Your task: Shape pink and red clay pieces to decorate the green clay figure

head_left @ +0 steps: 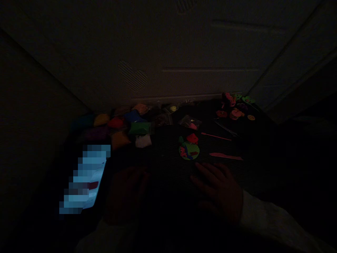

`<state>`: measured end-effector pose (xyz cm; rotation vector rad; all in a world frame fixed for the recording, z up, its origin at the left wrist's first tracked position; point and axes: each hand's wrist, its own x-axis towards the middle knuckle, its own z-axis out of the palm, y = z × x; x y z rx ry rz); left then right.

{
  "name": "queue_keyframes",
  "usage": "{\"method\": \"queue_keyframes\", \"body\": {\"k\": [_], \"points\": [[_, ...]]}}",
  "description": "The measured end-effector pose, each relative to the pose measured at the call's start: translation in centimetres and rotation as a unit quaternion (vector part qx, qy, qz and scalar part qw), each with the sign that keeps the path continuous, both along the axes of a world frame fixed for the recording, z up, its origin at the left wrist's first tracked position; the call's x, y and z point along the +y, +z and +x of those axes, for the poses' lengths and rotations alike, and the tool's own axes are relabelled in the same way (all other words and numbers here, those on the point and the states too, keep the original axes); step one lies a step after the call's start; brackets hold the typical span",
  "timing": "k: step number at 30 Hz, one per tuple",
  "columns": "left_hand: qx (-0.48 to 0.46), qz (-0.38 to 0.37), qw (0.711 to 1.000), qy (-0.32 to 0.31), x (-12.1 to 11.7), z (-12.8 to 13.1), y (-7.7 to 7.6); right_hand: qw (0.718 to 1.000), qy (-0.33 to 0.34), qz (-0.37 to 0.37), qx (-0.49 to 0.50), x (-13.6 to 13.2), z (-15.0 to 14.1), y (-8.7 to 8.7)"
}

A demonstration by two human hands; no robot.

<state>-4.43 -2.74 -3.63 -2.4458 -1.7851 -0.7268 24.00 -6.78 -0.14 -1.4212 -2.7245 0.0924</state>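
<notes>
Nearest us, our right hand (221, 191) lies palm down on the dark, wood-grained counter (164, 160), fingers spread apart and seemingly holding nothing. Our left hand (129, 193) sits in deep shadow; we cannot tell whether its fingers close on anything. Left of it glows a lit screen (92, 175).

Just beyond our right fingertips lies the green clay disc (195, 146), flat and round, bearing a pointed red piece, a pink beaded cluster and a blue strip. We judge it light, soft and easily dented, its small raised parts fragile; we would hold it by the bare green rim or slide something thin beneath. Right of it lie a flat, stiff-looking pink modelling knife (226, 156) and, farther back, a slender pink tool (216, 136).

Farther left, glossy bags of coloured clay (140, 128) bunch in pillowy lumps. Far right cluster small moulded clay figures (237, 113). Behind everything rises a pale panel (184, 52) embossed with a ribbed heart (133, 76).
</notes>
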Motion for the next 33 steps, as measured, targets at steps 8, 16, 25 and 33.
{"method": "queue_keyframes", "body": {"k": [8, 16, 25, 33], "points": [[-0.009, 0.050, 0.999, -0.015, -0.1, 0.4, -0.4, 1.000, -0.011, 0.005, 0.003, -0.8, 0.4, 0.1], [-0.009, 0.052, 0.998, -0.030, 0.2, 0.9, -0.4, 0.999, -0.032, 0.037, 0.024, 0.0, 0.0, -0.7], [-0.019, 0.023, 0.999, -0.016, 0.3, 1.1, -0.3, 0.999, 0.001, 0.024, 0.034, -1.0, -1.5, -0.2], [-0.019, 0.017, 1.000, -0.018, 0.3, 1.3, -0.1, 0.999, -0.025, 0.026, 0.024, -1.9, -0.2, -0.7]]}}
